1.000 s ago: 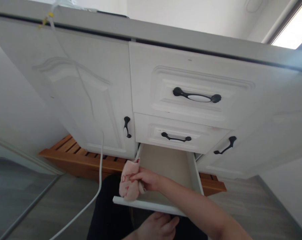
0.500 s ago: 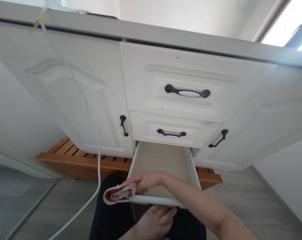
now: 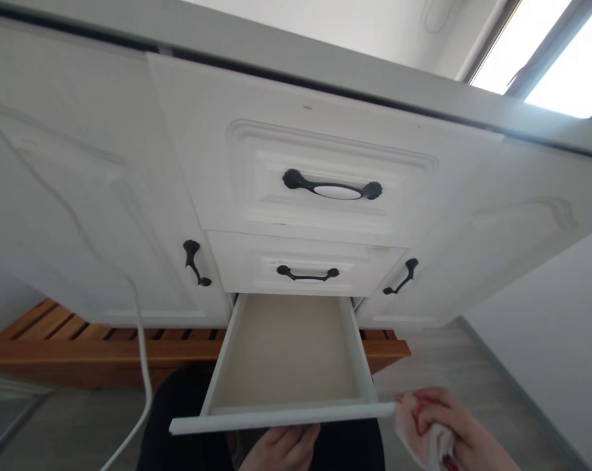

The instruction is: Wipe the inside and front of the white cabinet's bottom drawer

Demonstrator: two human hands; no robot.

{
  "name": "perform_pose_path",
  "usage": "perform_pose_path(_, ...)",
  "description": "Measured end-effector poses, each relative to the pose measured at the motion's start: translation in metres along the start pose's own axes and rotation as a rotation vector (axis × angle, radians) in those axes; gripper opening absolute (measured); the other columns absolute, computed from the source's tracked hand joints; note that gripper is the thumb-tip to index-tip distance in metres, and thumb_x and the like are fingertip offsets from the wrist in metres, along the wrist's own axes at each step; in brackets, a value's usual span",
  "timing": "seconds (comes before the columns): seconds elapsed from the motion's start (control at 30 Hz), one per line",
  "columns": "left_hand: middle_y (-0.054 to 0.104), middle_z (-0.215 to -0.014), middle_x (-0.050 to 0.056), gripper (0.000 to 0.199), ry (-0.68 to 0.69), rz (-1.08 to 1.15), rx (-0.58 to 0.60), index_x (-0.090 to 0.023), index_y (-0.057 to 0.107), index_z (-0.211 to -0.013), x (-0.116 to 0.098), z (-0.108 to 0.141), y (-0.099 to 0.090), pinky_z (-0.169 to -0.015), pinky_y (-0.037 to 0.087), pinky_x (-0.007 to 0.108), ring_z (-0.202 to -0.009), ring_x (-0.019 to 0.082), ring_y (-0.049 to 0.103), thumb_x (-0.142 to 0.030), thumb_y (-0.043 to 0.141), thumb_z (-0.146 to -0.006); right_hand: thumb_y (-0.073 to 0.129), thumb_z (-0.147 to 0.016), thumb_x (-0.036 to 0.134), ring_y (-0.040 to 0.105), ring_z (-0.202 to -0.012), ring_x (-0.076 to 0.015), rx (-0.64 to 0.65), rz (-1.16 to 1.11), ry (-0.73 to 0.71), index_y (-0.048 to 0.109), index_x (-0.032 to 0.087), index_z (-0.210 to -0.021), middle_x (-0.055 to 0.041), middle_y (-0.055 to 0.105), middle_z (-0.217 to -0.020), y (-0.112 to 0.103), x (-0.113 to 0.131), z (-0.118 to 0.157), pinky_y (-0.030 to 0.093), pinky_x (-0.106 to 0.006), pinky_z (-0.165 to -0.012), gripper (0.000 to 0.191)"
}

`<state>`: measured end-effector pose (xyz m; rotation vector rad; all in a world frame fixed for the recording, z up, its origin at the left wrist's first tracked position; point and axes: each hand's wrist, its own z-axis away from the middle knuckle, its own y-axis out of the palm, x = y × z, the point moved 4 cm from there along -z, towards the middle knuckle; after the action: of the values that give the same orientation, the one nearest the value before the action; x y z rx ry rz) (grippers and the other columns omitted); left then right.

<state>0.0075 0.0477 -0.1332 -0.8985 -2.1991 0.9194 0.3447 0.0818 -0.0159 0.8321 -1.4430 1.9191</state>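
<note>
The lowest drawer of a white cabinet is pulled out, and nothing shows inside it. My left hand is at the outer side of the drawer front, below its top edge, with the fingers curled and partly hidden; what they grip is out of sight. At the right end of the drawer front, my right hand holds a folded pink-and-white cloth, which touches the corner of the front.
Two closed drawers with dark handles sit above, between cabinet doors. A slatted wooden piece lies under the cabinet. A white cable hangs at the left. Dark-clothed legs are below the drawer.
My right hand has moved with the cloth from the left end of the drawer front to its right end, no longer crossing over the drawer. The view has shifted right.
</note>
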Motion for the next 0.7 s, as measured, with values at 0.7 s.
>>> perform_pose_path(0.7,0.041,-0.162,0.007,0.038,-0.281,0.315,0.444,-0.020,0.059,-0.125,0.139,-0.068,0.058,-0.120,0.034,0.046,-0.147,0.027,0.039,-0.013,0.053,-0.088,0.042,-0.089,0.011,0.051,-0.127,-0.0322,-0.940,0.220,-0.647,0.074,0.019,-0.114,-0.0159,0.052,-0.135,0.086,0.022,-0.167,0.044,-0.060,-0.104,0.042)
